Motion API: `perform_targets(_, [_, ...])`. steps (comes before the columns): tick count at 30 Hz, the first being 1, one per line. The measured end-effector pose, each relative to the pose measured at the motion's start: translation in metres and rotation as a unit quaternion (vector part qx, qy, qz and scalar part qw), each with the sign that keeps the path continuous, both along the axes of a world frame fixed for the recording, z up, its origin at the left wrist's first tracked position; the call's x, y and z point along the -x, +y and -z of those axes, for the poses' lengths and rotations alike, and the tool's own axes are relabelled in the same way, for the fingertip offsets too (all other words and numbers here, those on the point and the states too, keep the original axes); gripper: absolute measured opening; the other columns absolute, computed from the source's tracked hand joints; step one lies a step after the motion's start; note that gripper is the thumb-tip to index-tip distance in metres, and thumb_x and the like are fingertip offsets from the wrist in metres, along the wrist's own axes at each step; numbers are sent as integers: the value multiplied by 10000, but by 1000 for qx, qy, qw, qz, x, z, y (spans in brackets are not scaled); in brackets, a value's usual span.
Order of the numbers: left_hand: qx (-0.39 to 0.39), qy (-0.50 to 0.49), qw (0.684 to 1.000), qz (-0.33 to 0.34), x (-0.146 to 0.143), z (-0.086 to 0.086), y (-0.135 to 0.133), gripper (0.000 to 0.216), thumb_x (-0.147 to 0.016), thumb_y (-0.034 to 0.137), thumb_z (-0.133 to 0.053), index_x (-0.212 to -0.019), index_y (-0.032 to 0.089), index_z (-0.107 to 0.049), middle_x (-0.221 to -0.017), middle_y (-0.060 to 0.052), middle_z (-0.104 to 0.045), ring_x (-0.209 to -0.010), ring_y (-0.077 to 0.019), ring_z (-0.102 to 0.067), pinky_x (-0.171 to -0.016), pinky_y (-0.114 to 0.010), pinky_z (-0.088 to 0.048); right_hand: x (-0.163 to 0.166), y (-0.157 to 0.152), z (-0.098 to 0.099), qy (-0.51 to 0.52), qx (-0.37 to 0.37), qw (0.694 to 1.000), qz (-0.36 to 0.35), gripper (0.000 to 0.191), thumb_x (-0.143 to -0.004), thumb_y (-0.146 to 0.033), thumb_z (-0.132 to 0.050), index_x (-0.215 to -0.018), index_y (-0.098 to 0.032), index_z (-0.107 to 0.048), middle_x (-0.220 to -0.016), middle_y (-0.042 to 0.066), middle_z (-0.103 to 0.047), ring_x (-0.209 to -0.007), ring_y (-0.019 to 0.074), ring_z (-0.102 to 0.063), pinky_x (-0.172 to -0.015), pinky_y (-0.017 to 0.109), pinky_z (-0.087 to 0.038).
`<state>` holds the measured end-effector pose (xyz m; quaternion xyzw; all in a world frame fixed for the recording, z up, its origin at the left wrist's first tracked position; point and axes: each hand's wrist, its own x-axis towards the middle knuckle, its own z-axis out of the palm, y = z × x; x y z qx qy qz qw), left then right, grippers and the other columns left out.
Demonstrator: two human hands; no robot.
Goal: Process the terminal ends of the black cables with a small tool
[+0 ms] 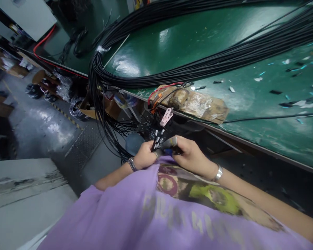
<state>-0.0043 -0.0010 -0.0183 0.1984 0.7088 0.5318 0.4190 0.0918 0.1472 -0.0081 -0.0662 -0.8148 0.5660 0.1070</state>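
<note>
My left hand (144, 156) is closed in a fist around a small bunch of black cable ends with white tips (158, 138), held just above my purple shirt. My right hand (189, 154) is closed too, pinching the same cable ends from the right; its forefinger wears a grey finger cot (170, 142). A pink clip (166, 117) hangs just above the cable ends at the table's edge. A thick bundle of long black cables (187, 71) runs across the green table (193, 38) and loops over its edge down toward my hands.
A taped brown cardboard pad (200, 103) with red and orange wires (159, 93) lies at the table edge. Cut scraps of tape and insulation (289, 66) litter the table at right. Boxes and bagged parts (54, 86) sit on the grey floor at left; a pale bench (21, 194) is lower left.
</note>
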Motion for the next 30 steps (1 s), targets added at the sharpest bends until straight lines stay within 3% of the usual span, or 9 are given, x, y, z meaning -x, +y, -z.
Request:
perform_targets(2, [16,-12,1000,-4,0,-3,0,287,-648,343,-704,-604,157,-490,-469,60,-471,-423,-54,-414,-427,-185,-332,2,2,2,-27,62,994,81,62,-753,-261,-589,-792,-216,-607,-758,33,-651,-686,171,-577,-653,318,-492])
perform_targets(4, [36,-23,999,-6,0,-5,0,324,-640,390,-718,-631,156,-494,-463,63,-472,-379,-46,-386,-390,-183,-304,5,3,4,-58,129,982,126,175,-764,-382,-611,-789,-209,-601,-746,29,-651,-655,160,-566,-615,302,-489])
perform_targets(8, [60,-37,998,4,-1,-6,0,368,-636,434,-724,-630,155,-485,-453,62,-480,-345,-39,-366,-361,-179,-277,10,0,6,-160,258,951,65,399,-686,-582,-644,-672,-190,-569,-576,-24,-544,-482,88,-427,-445,226,-369])
perform_targets(12, [62,-34,998,0,-1,-6,1,396,-631,467,-723,-623,156,-479,-439,64,-474,-334,-37,-354,-352,-180,-271,11,-4,9,-216,326,920,42,451,-609,-599,-697,-638,-185,-519,-530,-59,-466,-438,56,-330,-394,205,-240])
perform_targets(16, [53,-34,998,3,-1,-7,1,421,-617,494,-729,-610,153,-481,-435,63,-474,-339,-35,-362,-355,-179,-277,10,-4,12,-229,340,911,42,415,-616,-559,-702,-666,-185,-527,-533,-63,-467,-430,55,-310,-400,218,-223])
perform_targets(23, [53,-36,998,-1,-1,-6,1,440,-605,512,-732,-601,160,-469,-428,65,-479,-325,-32,-359,-343,-174,-268,9,-4,11,-191,314,928,59,368,-643,-529,-678,-733,-197,-545,-575,-58,-493,-463,71,-330,-439,232,-268])
perform_targets(30, [44,-37,998,-2,-1,-8,1,433,-615,493,-733,-591,157,-462,-428,69,-481,-326,-23,-362,-348,-163,-278,9,-3,9,-195,292,936,28,384,-631,-536,-680,-733,-204,-516,-595,-53,-495,-487,79,-363,-459,236,-292])
